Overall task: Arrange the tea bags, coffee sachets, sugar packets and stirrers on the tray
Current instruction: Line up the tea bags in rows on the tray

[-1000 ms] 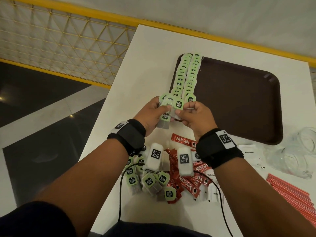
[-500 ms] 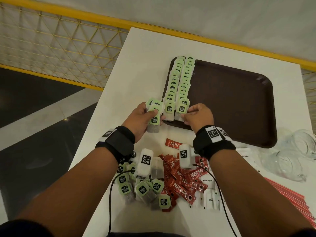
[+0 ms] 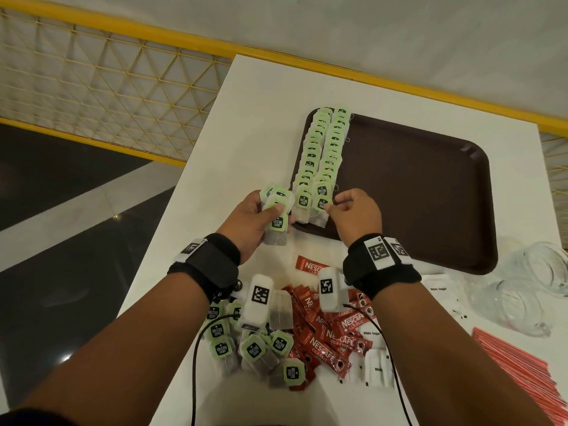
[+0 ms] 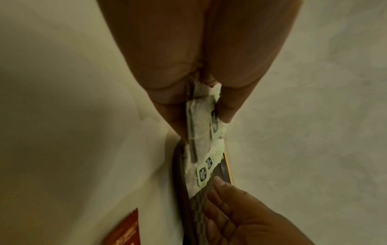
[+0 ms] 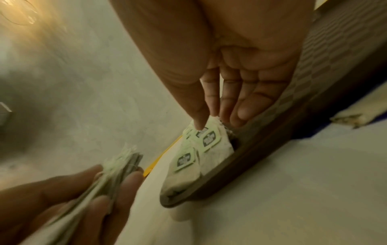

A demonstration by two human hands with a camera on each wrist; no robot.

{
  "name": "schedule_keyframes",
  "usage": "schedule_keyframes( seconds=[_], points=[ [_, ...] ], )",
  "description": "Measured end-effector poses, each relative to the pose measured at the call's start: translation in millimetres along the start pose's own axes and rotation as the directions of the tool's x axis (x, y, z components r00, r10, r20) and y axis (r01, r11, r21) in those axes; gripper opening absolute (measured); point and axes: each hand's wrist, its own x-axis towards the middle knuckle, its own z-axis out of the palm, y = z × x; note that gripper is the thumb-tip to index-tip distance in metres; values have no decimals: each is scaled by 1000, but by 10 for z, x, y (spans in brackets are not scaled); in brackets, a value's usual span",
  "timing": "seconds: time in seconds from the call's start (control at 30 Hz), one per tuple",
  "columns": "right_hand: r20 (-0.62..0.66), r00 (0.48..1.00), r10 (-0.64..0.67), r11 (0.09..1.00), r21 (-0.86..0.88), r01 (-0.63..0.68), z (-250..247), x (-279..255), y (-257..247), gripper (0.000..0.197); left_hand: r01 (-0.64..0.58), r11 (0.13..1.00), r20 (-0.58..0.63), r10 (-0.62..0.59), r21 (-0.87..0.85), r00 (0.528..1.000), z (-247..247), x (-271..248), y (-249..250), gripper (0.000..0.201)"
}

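Tea bags (image 3: 278, 207) sit in a small stack gripped by our left hand (image 3: 250, 224), just off the near left corner of the tray (image 3: 430, 195). Two overlapped rows (image 3: 322, 155) run along the tray's left edge. Our right hand (image 3: 353, 215) pinches the nearest bag (image 3: 321, 201) of the right row at the near rim. To do this well, we judge, we should seat that bag flat and face up, lapped evenly on its neighbour. Then we feed one bag at a time from the stack, with both rows straight.

Clear containers (image 3: 519, 302) on white table (image 3: 261, 118)
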Motion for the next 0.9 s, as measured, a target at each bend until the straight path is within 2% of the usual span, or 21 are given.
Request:
schedule_keyframes(
  seconds=[0.1,0.2,0.27,0.43,0.6,0.77,0.9],
  points=[
    [107,993,-58,992,114,45,-28,-157,-125,19,-29,997,-4,29,69,1000,51,5,-3,34],
    [309,949,-67,979,204,3,32,-273,-200,27,-54,994,-21,56,98,998,147,-12,14,42],
    [345,937,-61,970,242,-25,78,-290,-196,26,-65,993,-22,67,102,997,198,-17,24,47],
    [294,956,-26,948,311,-70,93,-286,-174,22,-41,992,24,38,122,999,279,-17,35,45],
    [265,964,-24,917,390,-84,18,-269,-161,19,55,998,-15,-54,8,998,273,-2,77,33],
    [202,978,58,891,431,-142,-70,-172,-54,19,51,996,-37,-54,-68,998,202,-24,102,31],
    [123,988,97,925,356,-135,-45,-57,65,20,40,994,-66,-47,-106,997,151,-33,120,24]
  ],
)
